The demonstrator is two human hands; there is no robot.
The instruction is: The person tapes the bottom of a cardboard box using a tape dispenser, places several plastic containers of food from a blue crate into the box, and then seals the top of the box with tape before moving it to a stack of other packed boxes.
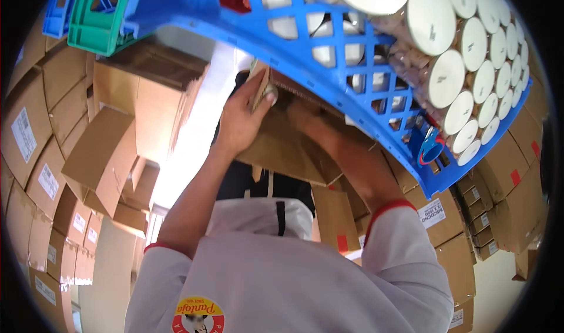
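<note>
My left hand (242, 118) grips the upper edge of an open cardboard box (285, 151) held in front of my body, the thumb on the near side of the wall. My right hand (301, 114) reaches into the same box from the right. It lies in shadow, and its fingers are too dim to make out. Just beyond the box, a blue plastic crate (235, 38) with lattice walls overhangs it. Many clear tubs with white lids (432, 18) fill the crate in rows, with pale brown pieces showing through their sides.
A blue ring-shaped item (432, 149) sits at the crate's right corner. A green crate (97, 24) stands at upper left. Closed cartons (26, 133) are stacked along the left, with an open empty carton (97, 156) beside them. More cartons (499, 168) stand at right.
</note>
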